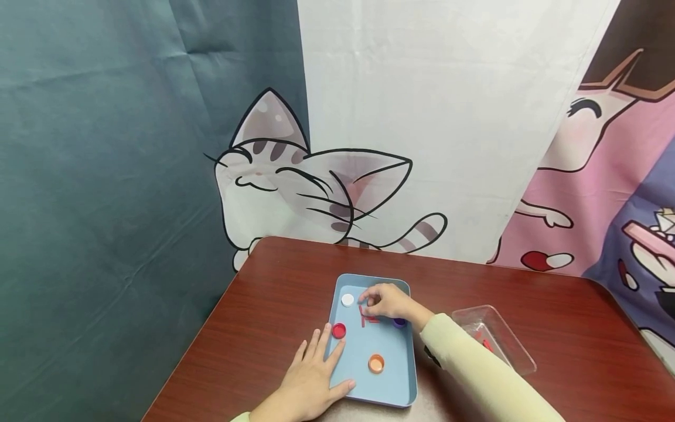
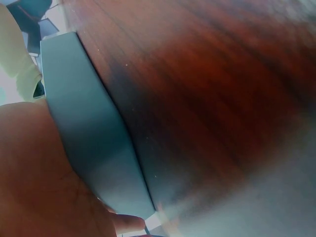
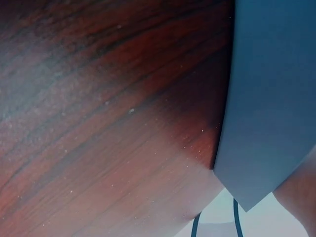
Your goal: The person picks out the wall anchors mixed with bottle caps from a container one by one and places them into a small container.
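A light-blue tray (image 1: pixel 390 387) lies on the table. My left hand (image 1: pixel 311 375) rests on its left rim, fingers straight and spread, the fingertips near a red cap (image 1: pixel 339 330). Over the upper part of the tray, my right hand (image 1: pixel 387 300) has curled fingers, the thumb and index finger at the top end of a small red stick (image 1: pixel 361 310), which they appear to pinch. More thin red sticks (image 1: pixel 372 320) lie just below those fingers. A white cap (image 1: pixel 347 300) is left of the right hand. A purple cap (image 1: pixel 399 323) shows partly beneath the right wrist.
An orange cap (image 1: pixel 376 363) sits in the lower part of the tray. Right of it, beyond the right forearm, stands a clear plastic box (image 1: pixel 519 346) with a few red pieces (image 1: pixel 487 344). The brown table (image 1: pixel 237 328) meets a cartoon-printed cloth (image 1: pixel 453 117) behind.
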{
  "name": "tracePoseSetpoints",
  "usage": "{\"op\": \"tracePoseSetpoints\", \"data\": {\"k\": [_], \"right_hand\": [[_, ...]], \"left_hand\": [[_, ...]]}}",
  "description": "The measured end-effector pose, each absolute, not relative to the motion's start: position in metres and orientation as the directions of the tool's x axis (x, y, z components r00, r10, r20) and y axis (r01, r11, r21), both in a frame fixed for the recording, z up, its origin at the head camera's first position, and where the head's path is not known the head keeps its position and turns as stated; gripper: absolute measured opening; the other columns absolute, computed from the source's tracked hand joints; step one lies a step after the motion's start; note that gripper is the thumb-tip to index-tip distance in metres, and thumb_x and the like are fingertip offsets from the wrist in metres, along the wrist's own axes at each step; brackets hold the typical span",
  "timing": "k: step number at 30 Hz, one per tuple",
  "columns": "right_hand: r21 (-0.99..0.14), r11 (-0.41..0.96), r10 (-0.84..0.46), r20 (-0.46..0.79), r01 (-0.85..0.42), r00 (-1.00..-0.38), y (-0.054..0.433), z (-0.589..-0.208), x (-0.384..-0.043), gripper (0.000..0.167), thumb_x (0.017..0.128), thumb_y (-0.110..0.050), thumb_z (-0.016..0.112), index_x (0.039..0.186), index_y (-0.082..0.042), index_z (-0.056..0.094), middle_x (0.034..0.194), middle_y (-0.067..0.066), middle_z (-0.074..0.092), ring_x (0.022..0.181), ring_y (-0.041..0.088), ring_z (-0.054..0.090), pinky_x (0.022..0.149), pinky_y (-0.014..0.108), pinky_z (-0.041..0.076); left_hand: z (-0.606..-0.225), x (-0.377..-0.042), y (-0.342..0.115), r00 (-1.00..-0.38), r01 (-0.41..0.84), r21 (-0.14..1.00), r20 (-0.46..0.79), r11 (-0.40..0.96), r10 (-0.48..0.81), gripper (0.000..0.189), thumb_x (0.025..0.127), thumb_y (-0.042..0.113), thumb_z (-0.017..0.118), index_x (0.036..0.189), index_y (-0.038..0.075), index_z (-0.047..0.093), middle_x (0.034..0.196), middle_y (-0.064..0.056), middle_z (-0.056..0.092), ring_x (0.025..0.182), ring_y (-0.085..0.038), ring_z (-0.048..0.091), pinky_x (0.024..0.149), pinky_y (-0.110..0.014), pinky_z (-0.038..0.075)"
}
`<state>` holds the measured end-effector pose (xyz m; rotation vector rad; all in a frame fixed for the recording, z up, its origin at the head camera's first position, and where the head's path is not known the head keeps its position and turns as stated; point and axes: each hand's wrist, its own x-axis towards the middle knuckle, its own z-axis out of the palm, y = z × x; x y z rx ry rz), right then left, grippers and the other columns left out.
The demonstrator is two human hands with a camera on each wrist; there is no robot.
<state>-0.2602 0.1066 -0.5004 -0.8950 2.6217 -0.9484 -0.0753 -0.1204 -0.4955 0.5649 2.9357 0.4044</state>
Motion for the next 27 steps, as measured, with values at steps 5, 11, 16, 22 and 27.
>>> {"op": "tracePoseSetpoints", "data": {"k": [5, 11, 16, 22, 27], "right_hand": [[-0.625, 0.615, -0.609, 0.011, -0.481, -0.793, 0.1056, -0.5023, -0.2605, 0.02, 0.086, -0.019, 0.081, 0.105, -0.012, 0.077, 0.076, -0.009, 0.058, 0.068, 0.007, 0.05, 0.062, 0.023, 0.043], [-0.629, 0.625, -0.597, -0.003, -0.463, -0.802, 0.1039, -0.5025, -0.2601, 0.017, 0.084, -0.016, 0.082, 0.101, -0.014, 0.078, 0.076, -0.009, 0.058, 0.071, 0.009, 0.051, 0.064, 0.024, 0.045], [-0.626, 0.636, -0.587, -0.012, -0.452, -0.809, 0.1027, -0.5035, -0.2599, 0.016, 0.083, -0.015, 0.083, 0.098, -0.015, 0.077, 0.076, -0.008, 0.057, 0.073, 0.01, 0.051, 0.065, 0.024, 0.045], [-0.611, 0.643, -0.588, -0.008, -0.462, -0.809, 0.1018, -0.5066, -0.2603, 0.016, 0.083, -0.014, 0.083, 0.097, -0.015, 0.077, 0.075, -0.008, 0.056, 0.071, 0.009, 0.05, 0.064, 0.024, 0.044], [-0.609, 0.646, -0.589, -0.015, -0.46, -0.808, 0.1007, -0.5053, -0.2602, 0.018, 0.081, -0.015, 0.085, 0.097, -0.016, 0.077, 0.075, -0.008, 0.056, 0.071, 0.009, 0.05, 0.064, 0.024, 0.044]], "left_hand": [[-0.4939, -0.0742, -0.1197, -0.923, 0.343, 0.284, -0.075, 0.895, 0.378, 0.082, 0.096, 0.072, 0.043, 0.158, 0.019, 0.037, 0.168, -0.019, 0.012, 0.152, -0.044, 0.018, 0.116, -0.065, 0.024], [-0.4958, -0.0751, -0.1201, -0.924, 0.34, 0.283, -0.077, 0.897, 0.375, 0.082, 0.096, 0.072, 0.043, 0.158, 0.019, 0.037, 0.168, -0.019, 0.012, 0.153, -0.043, 0.017, 0.116, -0.064, 0.024], [-0.4975, -0.0762, -0.1199, -0.926, 0.336, 0.28, -0.076, 0.899, 0.369, 0.082, 0.096, 0.073, 0.042, 0.158, 0.02, 0.037, 0.169, -0.018, 0.012, 0.153, -0.043, 0.017, 0.117, -0.064, 0.023], [-0.4966, -0.075, -0.1196, -0.926, 0.342, 0.282, -0.06, 0.896, 0.372, 0.082, 0.096, 0.072, 0.042, 0.157, 0.019, 0.039, 0.168, -0.019, 0.014, 0.152, -0.044, 0.02, 0.115, -0.065, 0.025], [-0.4971, -0.0751, -0.1197, -0.928, 0.343, 0.271, -0.054, 0.899, 0.37, 0.082, 0.095, 0.073, 0.043, 0.157, 0.02, 0.039, 0.168, -0.019, 0.015, 0.152, -0.044, 0.021, 0.115, -0.064, 0.025]]}}
